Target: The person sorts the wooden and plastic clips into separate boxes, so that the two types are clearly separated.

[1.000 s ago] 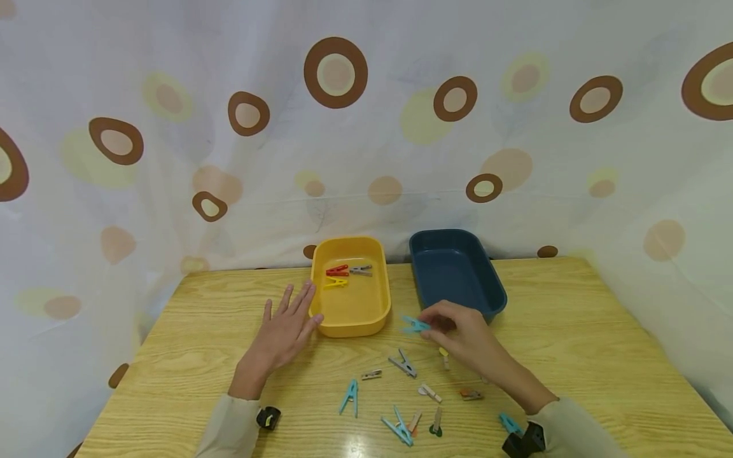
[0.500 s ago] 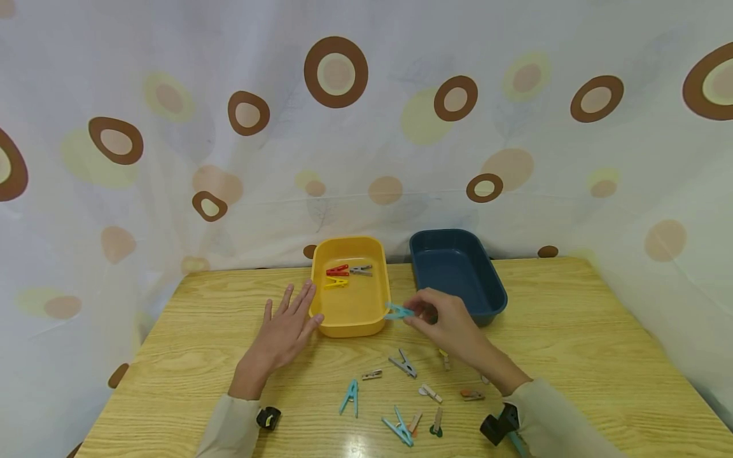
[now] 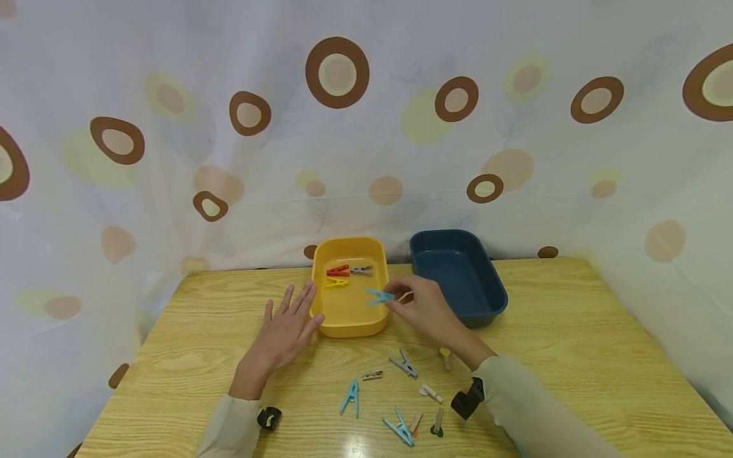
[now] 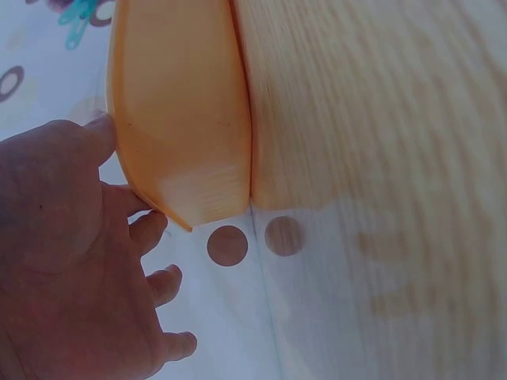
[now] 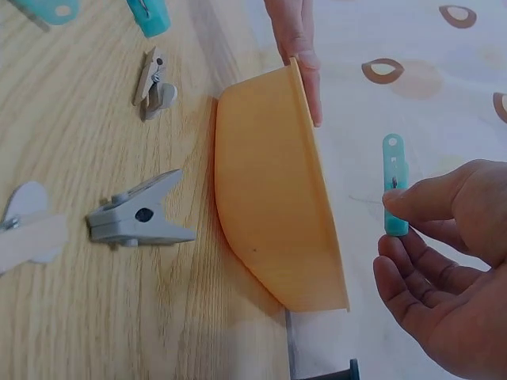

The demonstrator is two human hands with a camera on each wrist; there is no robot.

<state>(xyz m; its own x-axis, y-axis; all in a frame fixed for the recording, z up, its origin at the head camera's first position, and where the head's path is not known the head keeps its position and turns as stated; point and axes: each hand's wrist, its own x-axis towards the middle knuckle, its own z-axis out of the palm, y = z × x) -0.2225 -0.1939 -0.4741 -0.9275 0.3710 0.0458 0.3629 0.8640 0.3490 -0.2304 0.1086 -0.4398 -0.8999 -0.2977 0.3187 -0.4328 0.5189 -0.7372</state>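
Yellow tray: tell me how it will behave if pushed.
The yellow tray looks light, being thin-rimmed and plastic-looking. Low and broad, it should slide rather than tip. The red clothespin lying inside would probably shift across its smooth floor.

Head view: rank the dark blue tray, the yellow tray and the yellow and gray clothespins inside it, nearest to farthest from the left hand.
1. Yellow tray: left rim at the left hand.
2. Yellow clothespin: inside, left half.
3. Gray clothespin: inside, farther right.
4. Dark blue tray: farthest right.
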